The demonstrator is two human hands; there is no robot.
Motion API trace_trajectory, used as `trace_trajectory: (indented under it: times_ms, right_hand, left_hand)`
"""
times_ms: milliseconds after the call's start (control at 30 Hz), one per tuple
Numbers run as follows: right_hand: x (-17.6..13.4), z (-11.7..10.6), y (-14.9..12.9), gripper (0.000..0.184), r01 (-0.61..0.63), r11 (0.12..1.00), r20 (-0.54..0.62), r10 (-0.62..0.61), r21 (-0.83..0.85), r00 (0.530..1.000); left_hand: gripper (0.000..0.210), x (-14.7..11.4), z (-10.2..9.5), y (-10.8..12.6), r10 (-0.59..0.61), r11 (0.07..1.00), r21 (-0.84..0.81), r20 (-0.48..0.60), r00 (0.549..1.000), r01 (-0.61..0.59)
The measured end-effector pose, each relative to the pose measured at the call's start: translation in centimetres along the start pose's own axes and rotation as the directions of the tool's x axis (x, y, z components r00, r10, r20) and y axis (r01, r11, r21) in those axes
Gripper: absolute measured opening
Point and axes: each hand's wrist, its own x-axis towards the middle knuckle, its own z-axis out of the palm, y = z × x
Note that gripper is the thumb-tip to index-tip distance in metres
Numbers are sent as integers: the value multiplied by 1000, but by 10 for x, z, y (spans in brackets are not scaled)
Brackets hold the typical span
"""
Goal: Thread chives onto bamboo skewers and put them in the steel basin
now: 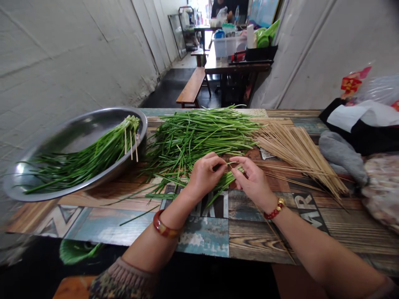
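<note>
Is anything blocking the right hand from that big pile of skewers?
Nothing visible blocks it. Between the right hand and the pile of wooden skewers, only a few loose skewers lie flat.

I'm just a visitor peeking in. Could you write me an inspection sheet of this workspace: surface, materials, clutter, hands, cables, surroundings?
Surface: patchwork wood-look tabletop, with loose stalks lying about.
Job's things: heap of green stalks in the middle; wooden sticks piled to the right; metal basin at left, holding skewered stalks.
Clutter: grey bundle and plastic bag at the right edge.
Hands: left hand and right hand are close together at a small bunch; exact grip unclear.
Cables: nothing seen.
Surroundings: pale walls; wooden bench and another table beyond.
</note>
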Motion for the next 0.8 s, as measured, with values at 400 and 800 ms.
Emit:
trace_trajectory:
  times_ms: [400, 800]
  right_hand:
    - [0, 2, 4, 21, -13, 1000, -45, 12, -19, 999]
    - [1, 0, 8, 22, -52, 999, -60, 53, 13, 997]
  left_hand:
    - [18, 0, 2, 1, 86, 995, 47, 78, 993, -90]
    - [23, -2, 0, 4, 164, 984, 34, 197, 967, -174]
